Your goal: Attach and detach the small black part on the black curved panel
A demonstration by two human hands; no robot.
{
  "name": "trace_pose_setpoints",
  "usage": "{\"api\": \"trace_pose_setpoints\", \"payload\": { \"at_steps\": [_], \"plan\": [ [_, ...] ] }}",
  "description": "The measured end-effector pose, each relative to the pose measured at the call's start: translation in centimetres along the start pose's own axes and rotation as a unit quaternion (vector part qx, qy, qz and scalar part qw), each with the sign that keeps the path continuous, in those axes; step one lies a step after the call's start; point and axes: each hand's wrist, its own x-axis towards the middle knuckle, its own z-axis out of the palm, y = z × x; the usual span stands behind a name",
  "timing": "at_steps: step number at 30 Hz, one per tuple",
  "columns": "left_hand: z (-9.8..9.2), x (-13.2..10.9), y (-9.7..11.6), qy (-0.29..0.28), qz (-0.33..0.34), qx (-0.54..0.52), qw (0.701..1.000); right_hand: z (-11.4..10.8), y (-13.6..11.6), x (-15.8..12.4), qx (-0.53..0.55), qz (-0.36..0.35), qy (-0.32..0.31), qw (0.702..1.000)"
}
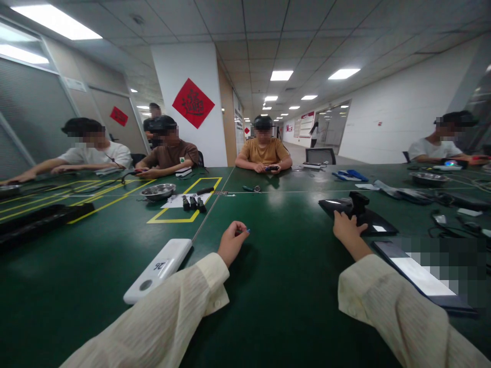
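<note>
My left hand (232,240) rests on the green table (284,286) with its fingers curled in a pinch around a small blue thing (248,231) that I cannot name. My right hand (347,228) reaches forward to a black device (358,203) that stands on a flat black tray (378,223); its fingers lie closed against the device's base. Both my arms wear cream sleeves. A white power bank (159,270) lies just left of my left forearm.
A dark tablet (420,276) lies right of my right arm. A steel bowl (158,191) and small black parts (194,203) sit in a yellow-taped rectangle ahead left. A black tray (38,220) is far left. Several people sit around the table's far side.
</note>
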Motion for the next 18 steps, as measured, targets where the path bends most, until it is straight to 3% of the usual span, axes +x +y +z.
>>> {"api": "trace_pose_setpoints", "payload": {
  "at_steps": [5, 11, 18],
  "plan": [
    [0.0, 0.0, -0.2, -0.006, 0.005, 0.015, 1.0, 0.2, 0.7, 0.5, 0.009, 0.007, 0.023, 1.0],
    [-0.3, -0.1, -0.1, 0.002, 0.008, 0.065, 0.998, -0.1, 0.7, 0.6, 0.021, 0.023, 0.008, 0.999],
    [-0.4, -0.1, -0.8, -0.005, 0.025, 0.091, 0.996, 0.9, 1.5, 1.3, 0.002, 0.053, 0.066, 0.996]
  ]
}}
